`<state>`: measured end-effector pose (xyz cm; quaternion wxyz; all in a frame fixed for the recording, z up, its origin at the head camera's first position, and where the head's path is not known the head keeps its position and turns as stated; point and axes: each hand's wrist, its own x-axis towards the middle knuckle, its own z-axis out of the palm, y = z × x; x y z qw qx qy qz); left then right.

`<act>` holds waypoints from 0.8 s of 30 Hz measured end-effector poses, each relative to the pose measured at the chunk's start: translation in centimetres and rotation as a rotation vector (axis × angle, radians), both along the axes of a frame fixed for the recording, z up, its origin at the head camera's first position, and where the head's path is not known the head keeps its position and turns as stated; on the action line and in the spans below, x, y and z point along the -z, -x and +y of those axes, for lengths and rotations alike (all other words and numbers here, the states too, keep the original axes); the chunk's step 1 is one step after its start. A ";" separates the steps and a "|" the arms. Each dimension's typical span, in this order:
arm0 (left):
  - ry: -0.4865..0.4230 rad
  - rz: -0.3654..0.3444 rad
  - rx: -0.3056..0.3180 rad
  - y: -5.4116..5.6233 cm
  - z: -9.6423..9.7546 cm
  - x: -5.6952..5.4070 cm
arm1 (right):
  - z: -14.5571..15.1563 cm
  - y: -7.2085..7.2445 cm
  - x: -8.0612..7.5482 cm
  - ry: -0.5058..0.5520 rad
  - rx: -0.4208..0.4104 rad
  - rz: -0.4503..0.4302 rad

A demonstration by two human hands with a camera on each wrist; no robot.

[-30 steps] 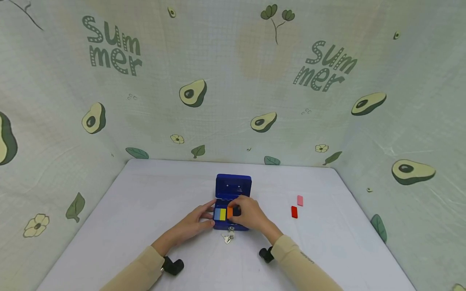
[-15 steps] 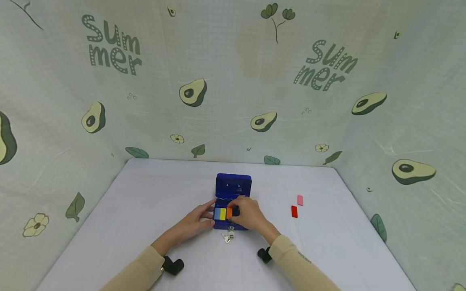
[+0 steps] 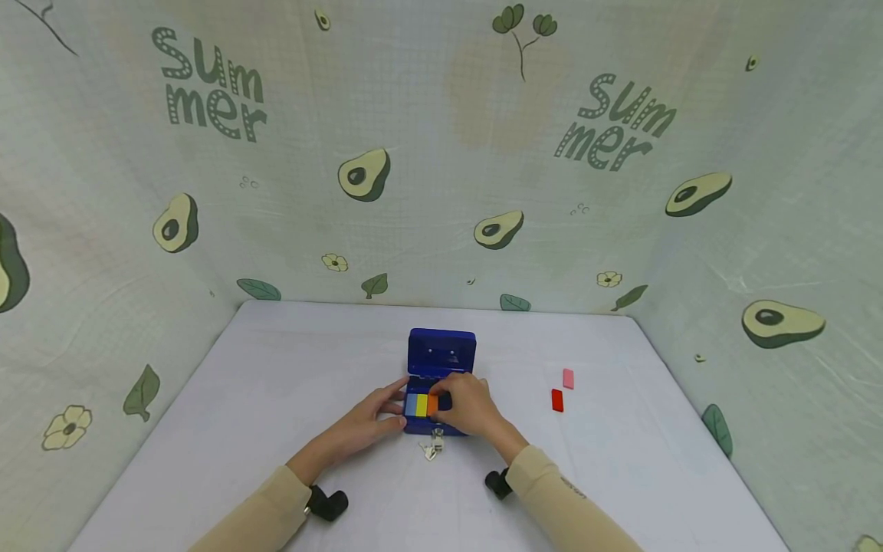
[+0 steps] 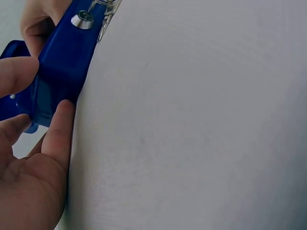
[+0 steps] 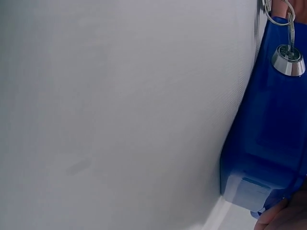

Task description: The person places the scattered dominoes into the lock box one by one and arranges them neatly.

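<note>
An open blue metal cash box [image 3: 441, 349] stands on the white table, its lid raised at the back. A light blue block [image 3: 411, 405] and a yellow block [image 3: 421, 405] lie side by side in its left part. Just right of the yellow one, my right hand [image 3: 474, 406] pinches an orange block [image 3: 432, 405] between thumb and fingers inside the box. My left hand [image 3: 369, 423] steadies the box's left side with extended fingers; in the left wrist view its thumb [image 4: 18, 75] lies at the rim. The right hand hides the box's right part.
From the lock [image 5: 288, 61] on the box's front hang keys on a ring [image 3: 430, 451]. To the right on the table [image 3: 621, 460] lie a red block [image 3: 557, 400] and a pink block [image 3: 569, 379]. Patterned cloth walls [image 3: 428, 276] enclose the table's back and sides.
The right hand has slid the orange block slightly left inside the box, up against the yellow block. The left hand has stayed at the box's left side.
</note>
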<state>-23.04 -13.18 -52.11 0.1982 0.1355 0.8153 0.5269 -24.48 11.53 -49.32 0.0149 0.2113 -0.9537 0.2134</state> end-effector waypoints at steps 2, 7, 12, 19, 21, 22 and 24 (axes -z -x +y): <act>0.002 -0.001 -0.001 0.0 0.0 0.0 | -0.1 0.0 0.0 -0.005 0.005 -0.001; 0.006 0.003 0.008 -0.2 -0.2 -0.1 | -0.2 -0.1 -0.1 -0.009 0.010 -0.003; 0.003 0.003 0.011 -0.2 -0.1 -0.1 | -0.2 -0.1 -0.2 -0.013 0.007 0.001; 0.004 0.002 0.005 -0.1 -0.1 -0.1 | -0.3 0.0 -0.3 -0.020 0.006 -0.004; 0.006 0.000 0.005 -0.1 -0.1 -0.1 | -0.2 -0.1 -0.3 -0.022 0.006 -0.003; 0.005 0.001 0.005 -0.1 -0.1 -0.1 | -0.2 -0.1 -0.3 -0.021 0.005 -0.002; 0.004 0.001 0.003 -0.1 0.0 -0.1 | -0.2 -0.1 -0.3 -0.022 0.008 -0.002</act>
